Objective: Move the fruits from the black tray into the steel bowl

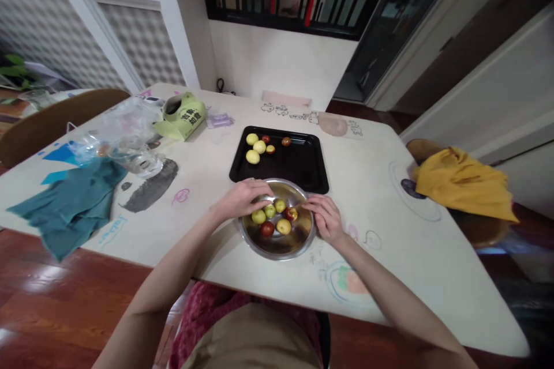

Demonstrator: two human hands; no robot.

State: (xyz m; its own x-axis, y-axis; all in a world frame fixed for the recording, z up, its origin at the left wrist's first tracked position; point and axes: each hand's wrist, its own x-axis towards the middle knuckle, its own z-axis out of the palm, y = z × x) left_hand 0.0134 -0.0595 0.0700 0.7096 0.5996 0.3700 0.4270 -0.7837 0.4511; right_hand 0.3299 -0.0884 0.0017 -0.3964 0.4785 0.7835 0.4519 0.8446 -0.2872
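Note:
A shiny metal bowl (279, 251) sits near the table's front edge, in front of my body. Several small round fruits lie inside it: some yellow-green, like the yellow fruit (283, 226), others reddish brown, like the dark fruit (267, 229). My left hand (242, 197) grips the upper left rim, its fingers and thumb reaching over the edge near a green fruit (270, 211). At the right rim, my right hand (328, 216) has its fingers bent over the edge. Just behind the bowl is a black tray (298, 167) with yellow fruits (253, 156) and reddish ones (286, 142) at its far side.
A teal cloth (73, 202) lies on the left, beside a clear glass pitcher (142, 161) and crumpled clear plastic (125, 118). Farther back stands a green paper box (184, 118). Yellow fabric (463, 184) covers a chair at right. Drawings mark the white table (208, 167).

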